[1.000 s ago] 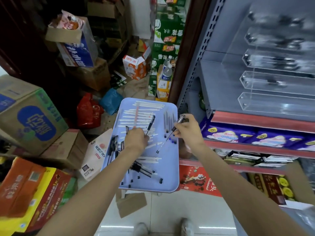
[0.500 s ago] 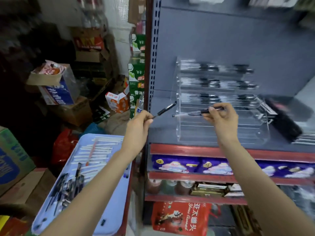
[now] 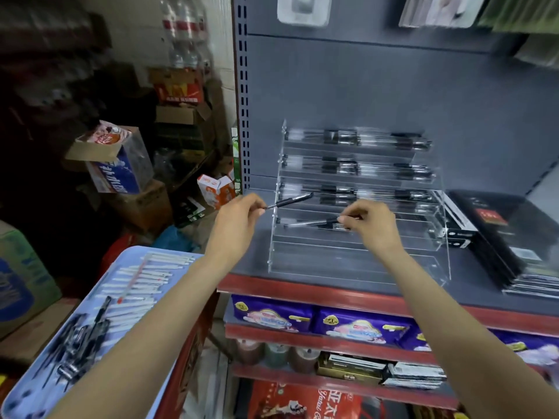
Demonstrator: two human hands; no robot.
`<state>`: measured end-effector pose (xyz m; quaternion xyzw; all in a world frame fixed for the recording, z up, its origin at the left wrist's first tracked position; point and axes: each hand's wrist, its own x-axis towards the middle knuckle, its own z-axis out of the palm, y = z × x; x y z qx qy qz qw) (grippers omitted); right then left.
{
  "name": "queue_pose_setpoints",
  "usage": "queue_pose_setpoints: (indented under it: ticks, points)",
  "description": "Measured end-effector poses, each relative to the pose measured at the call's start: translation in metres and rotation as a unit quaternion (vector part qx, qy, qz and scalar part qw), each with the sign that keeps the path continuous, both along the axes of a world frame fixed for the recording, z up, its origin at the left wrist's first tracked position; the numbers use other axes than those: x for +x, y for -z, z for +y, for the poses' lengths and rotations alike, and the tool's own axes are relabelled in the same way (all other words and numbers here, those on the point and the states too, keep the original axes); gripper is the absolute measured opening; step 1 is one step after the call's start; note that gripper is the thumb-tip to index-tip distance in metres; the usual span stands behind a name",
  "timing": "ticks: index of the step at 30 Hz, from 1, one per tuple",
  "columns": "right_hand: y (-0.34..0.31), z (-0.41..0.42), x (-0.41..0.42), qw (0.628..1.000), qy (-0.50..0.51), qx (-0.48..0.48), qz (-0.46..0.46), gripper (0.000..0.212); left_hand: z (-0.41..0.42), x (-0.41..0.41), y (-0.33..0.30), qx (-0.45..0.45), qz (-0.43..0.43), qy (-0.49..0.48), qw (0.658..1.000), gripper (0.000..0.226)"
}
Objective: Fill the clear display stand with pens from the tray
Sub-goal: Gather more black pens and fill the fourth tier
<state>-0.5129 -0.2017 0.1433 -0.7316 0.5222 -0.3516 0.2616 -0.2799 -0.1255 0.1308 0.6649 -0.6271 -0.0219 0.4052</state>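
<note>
Head view: the right hand [image 3: 370, 226] pinches a pen [image 3: 314, 222], laying it into the stand's [image 3: 357, 258] 4th shelf; the left hand [image 3: 239, 220] pinches another pen [image 3: 289, 201], probably next. The tray [image 3: 21, 385] holds more.

The display stand [image 3: 357, 207] sits on the shelf [image 3: 332, 290], with the tray [image 3: 39, 385] down at its 8 o'clock, stacked flat packs [image 3: 508, 237] at its 3 o'clock, and boxes [image 3: 121, 164] at its 9 o'clock.
</note>
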Motion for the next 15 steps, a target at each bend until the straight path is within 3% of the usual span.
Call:
queue_pose_setpoints:
  ticks: [5, 11, 15]
  points:
    - [0.0, -0.01, 0.003, 0.996, -0.019, 0.031, 0.077, 0.004, -0.003, -0.003, -0.003, 0.004, 0.001, -0.002, 1.0, 0.009]
    - [-0.001, -0.017, 0.008, 0.992, -0.041, 0.06, 0.1, 0.002, -0.006, -0.009, -0.006, 0.01, -0.032, 0.027, 0.999, 0.009]
    - [-0.004, -0.012, -0.003, 0.997, -0.047, 0.06, 0.002, 0.011, -0.01, -0.014, -0.007, 0.019, -0.044, 0.043, 0.998, 0.01]
